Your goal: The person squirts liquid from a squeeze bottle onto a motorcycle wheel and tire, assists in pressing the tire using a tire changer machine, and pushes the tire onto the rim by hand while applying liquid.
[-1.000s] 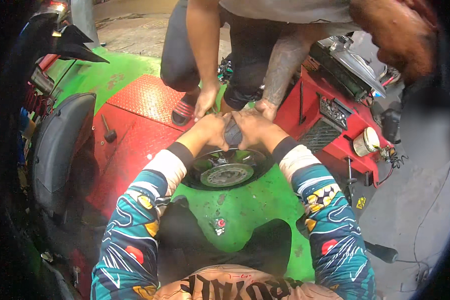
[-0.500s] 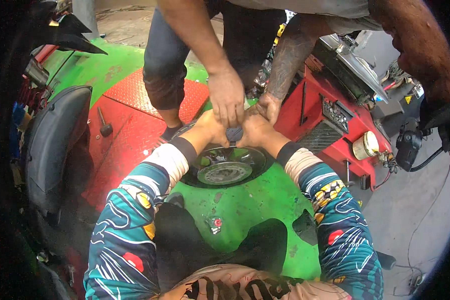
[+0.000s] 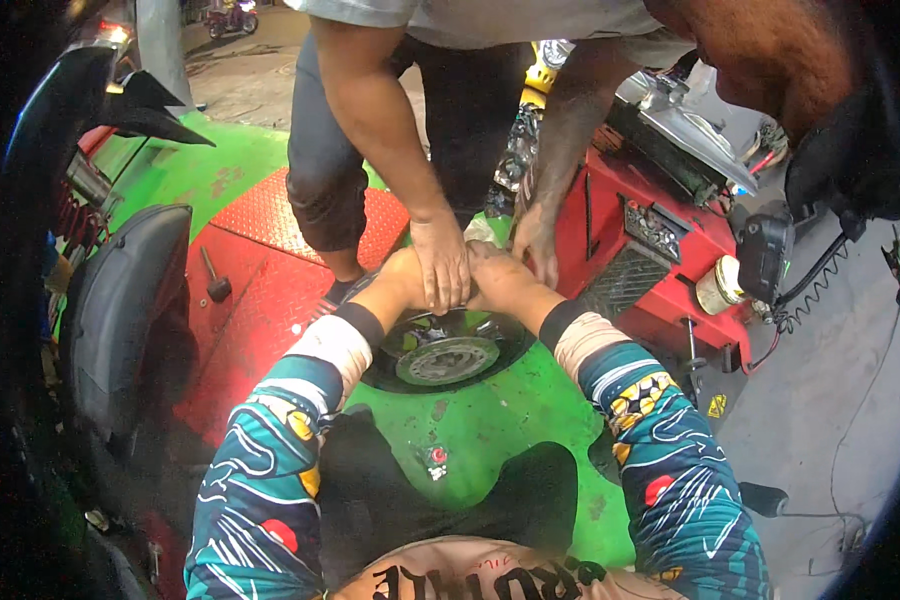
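Observation:
A black motorcycle wheel (image 3: 470,328), with a metal brake disc (image 3: 448,360) at its hub and a tyre (image 3: 518,362) round its rim, lies on the green floor before me. My left hand (image 3: 404,278) and my right hand (image 3: 502,278) are close together over its far edge, closed round the tyre; most of my fingers are hidden. Another person leans in from the far side. That person's one hand (image 3: 442,262) lies over my left hand, and the other hand (image 3: 538,248) is beside my right hand.
A red tyre machine (image 3: 660,270) stands at the right, bearing a pale tub (image 3: 718,288). At the left, a mallet (image 3: 214,280) lies on a red metal plate (image 3: 255,330), near a long black seat (image 3: 130,310). Small parts (image 3: 437,460) lie on the floor near my knees.
The other person's hand has come lower across my hands, covering the dark ridged piece seen between them. My hands have drawn closer together. The view has shifted slightly.

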Available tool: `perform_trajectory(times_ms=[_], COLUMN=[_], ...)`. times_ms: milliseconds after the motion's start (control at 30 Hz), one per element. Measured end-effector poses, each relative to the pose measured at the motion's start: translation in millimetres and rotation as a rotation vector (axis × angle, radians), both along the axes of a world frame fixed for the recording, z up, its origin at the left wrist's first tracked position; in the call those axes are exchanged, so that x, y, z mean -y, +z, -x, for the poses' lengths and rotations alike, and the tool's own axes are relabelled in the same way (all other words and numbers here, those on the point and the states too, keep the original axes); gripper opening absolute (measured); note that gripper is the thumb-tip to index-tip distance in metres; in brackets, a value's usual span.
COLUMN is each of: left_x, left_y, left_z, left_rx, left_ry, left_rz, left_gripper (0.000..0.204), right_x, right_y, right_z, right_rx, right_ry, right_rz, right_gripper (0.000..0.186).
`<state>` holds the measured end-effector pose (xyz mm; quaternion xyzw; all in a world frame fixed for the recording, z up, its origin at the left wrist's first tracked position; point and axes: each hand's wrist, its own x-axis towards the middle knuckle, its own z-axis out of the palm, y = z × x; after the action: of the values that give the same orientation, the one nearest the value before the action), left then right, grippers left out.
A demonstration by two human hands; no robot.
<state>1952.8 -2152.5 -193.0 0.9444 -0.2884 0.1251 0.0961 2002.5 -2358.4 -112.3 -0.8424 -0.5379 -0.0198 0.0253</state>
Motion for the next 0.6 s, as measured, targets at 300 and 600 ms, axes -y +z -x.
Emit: perform_trajectory(times_ms=[300,600], left_x=[14,2], left_y=[14,2], left_z=[9,-1], left_rx=[-0.212,-0.164], left_ry=[0.490,0.335], left_rz=[0.011,0.089], left_gripper=[0.031,0.032], right_x=[-5,-16], right_y=[-13,-13], right_z=[-17,-20], right_rx=[-0.007,0.025], right_ry=[0.040,0.050], right_rz=[-0.072,-0.173], right_gripper=[0.078,0.070])
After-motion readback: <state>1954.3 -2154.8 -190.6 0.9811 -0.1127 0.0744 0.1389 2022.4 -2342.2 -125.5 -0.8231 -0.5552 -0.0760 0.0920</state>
